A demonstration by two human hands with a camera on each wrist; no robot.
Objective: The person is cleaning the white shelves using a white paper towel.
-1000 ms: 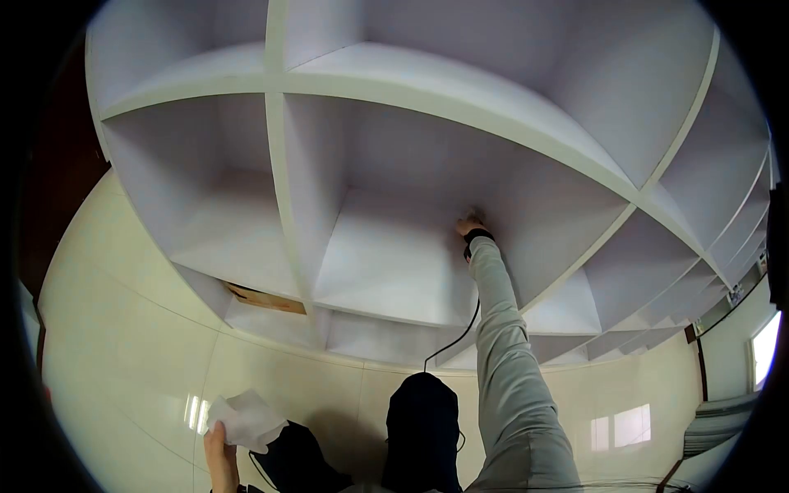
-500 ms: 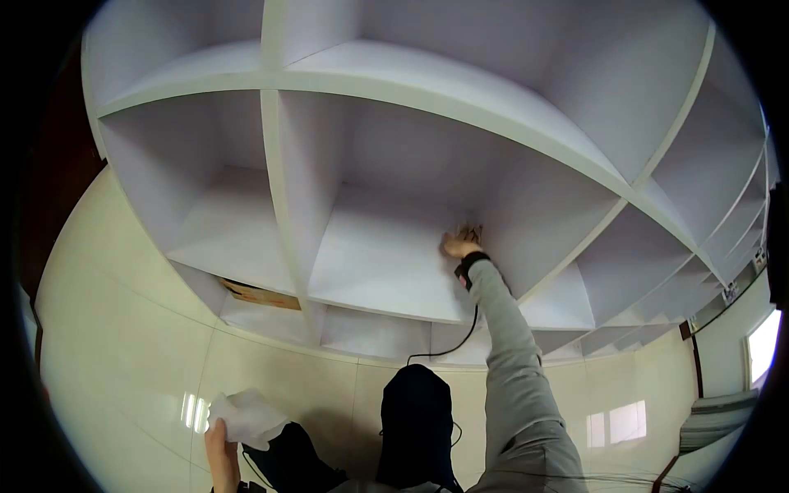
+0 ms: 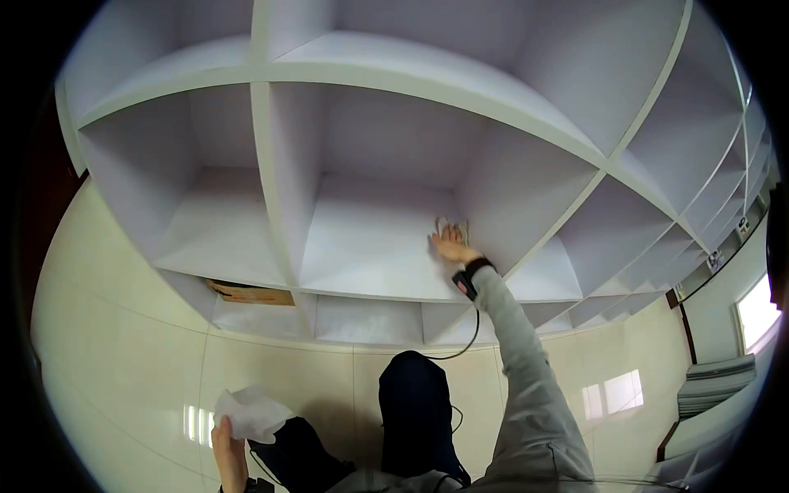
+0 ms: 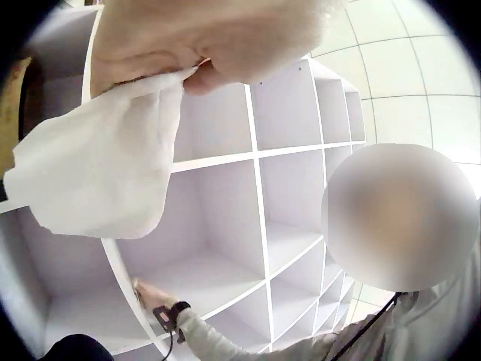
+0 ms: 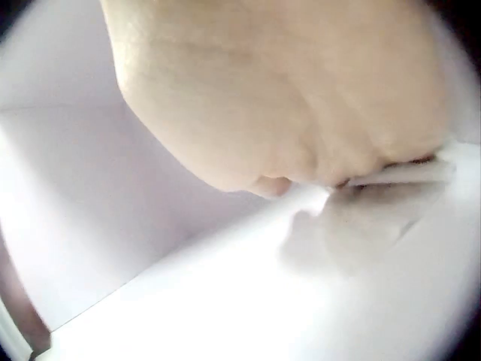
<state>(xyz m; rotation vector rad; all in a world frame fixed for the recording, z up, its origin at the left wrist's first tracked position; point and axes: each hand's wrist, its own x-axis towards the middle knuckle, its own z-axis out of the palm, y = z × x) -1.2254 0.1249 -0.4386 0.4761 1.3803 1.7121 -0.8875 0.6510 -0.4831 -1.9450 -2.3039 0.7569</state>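
In the head view my right hand (image 3: 452, 246) lies with fingers extended on a white cloth (image 3: 453, 222), pressed to the floor of a white shelf compartment (image 3: 374, 238) beside its right wall. The right wrist view shows the hand (image 5: 285, 90) from close up, a strip of cloth (image 5: 398, 176) under its fingers. Low at the left of the head view, my left hand (image 3: 229, 456) pinches a second white cloth (image 3: 253, 413). This cloth (image 4: 113, 158) hangs loosely from the left hand (image 4: 210, 37) in the left wrist view.
More compartments surround this one. A brown cardboard piece (image 3: 251, 293) lies in a low compartment at the left. Dark-clothed knees (image 3: 413, 411) are just in front of the shelves, above the tiled floor (image 3: 123, 329). A black cable (image 3: 460, 352) hangs from the right wrist.
The right hand has come forward from the compartment's back right corner, along the right wall, with its cloth. The left hand keeps its cloth and has barely moved. The head view has shifted slightly.
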